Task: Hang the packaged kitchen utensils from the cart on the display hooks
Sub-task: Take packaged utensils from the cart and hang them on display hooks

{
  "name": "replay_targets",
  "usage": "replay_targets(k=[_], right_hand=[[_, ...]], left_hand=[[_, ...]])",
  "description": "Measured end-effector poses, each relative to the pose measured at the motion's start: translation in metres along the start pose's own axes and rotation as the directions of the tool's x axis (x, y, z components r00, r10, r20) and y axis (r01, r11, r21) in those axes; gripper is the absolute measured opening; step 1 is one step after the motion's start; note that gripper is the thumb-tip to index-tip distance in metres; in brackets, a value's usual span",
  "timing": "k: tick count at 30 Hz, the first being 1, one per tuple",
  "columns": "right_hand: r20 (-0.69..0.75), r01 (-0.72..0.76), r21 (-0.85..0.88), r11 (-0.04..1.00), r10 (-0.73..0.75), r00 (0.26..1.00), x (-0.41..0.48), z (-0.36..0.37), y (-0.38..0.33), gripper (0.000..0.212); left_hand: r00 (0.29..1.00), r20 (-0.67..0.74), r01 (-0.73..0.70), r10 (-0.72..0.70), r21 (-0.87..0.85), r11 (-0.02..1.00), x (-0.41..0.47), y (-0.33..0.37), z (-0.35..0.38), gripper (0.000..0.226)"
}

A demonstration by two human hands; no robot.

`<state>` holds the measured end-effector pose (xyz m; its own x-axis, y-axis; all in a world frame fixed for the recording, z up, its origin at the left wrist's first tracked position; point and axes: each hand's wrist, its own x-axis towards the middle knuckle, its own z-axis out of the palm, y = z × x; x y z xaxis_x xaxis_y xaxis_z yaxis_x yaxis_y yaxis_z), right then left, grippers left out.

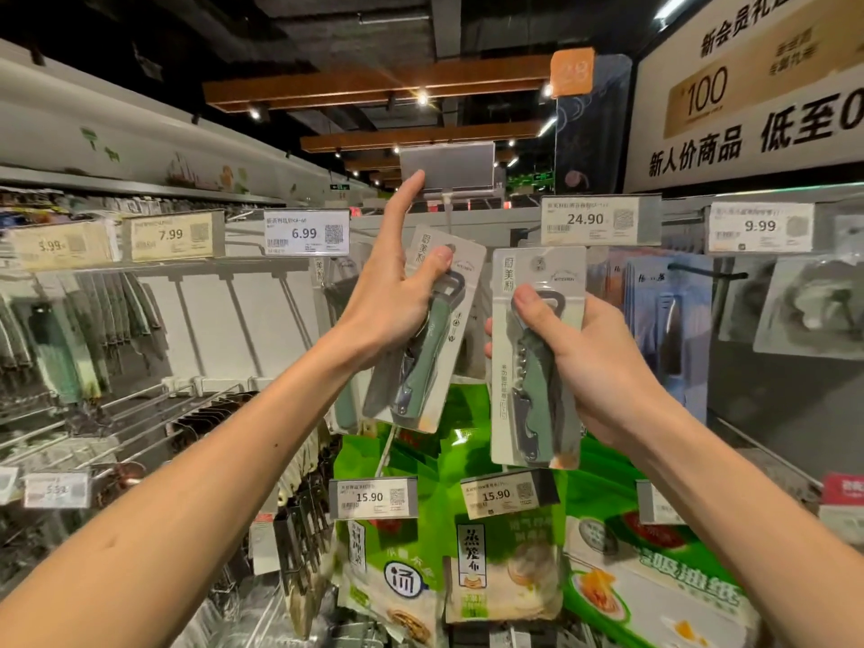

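Note:
Two carded packs each hold a green corkscrew opener. My left hand (397, 292) grips the left pack (421, 348) with thumb and lower fingers, tilted, while its index finger reaches up to touch the flipped-up price tag holder (449, 168) above the hook (448, 212). My right hand (579, 362) holds the right pack (537, 367) upright, thumb pressed on its front just below the card header. Both packs hang in the air in front of the display, below the hook.
Price tags line the rails: 6.99 (306, 232), 24.90 (601, 220), 9.99 (759, 226). Bare hooks (243, 315) stand to the left, hung knife packs (673, 320) to the right. Green bagged goods (467, 530) with 15.90 tags hang below.

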<state>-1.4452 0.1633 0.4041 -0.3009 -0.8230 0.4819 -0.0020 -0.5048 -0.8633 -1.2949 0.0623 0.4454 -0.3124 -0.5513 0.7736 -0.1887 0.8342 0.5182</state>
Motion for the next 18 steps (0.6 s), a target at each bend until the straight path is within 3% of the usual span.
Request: replay_targets(k=[6, 11, 18], right_hand=[[0.016, 0.001, -0.012, 1.0, 0.0, 1.0, 0.001, 0.002, 0.004, 0.024], [0.029, -0.013, 0.018, 1.0, 0.013, 1.0, 0.0, 0.003, 0.007, 0.024], [0.027, 0.007, -0.026, 1.0, -0.007, 1.0, 0.001, 0.005, 0.013, 0.025]], left_hand=[[0.995, -0.091, -0.032, 0.033, 0.014, 0.999, 0.005, -0.009, 0.013, 0.069], [0.992, -0.105, -0.063, 0.07, 0.064, 0.996, 0.008, -0.02, 0.023, 0.084], [0.957, -0.216, -0.172, 0.192, 0.105, 0.979, 0.019, -0.035, 0.036, 0.089]])
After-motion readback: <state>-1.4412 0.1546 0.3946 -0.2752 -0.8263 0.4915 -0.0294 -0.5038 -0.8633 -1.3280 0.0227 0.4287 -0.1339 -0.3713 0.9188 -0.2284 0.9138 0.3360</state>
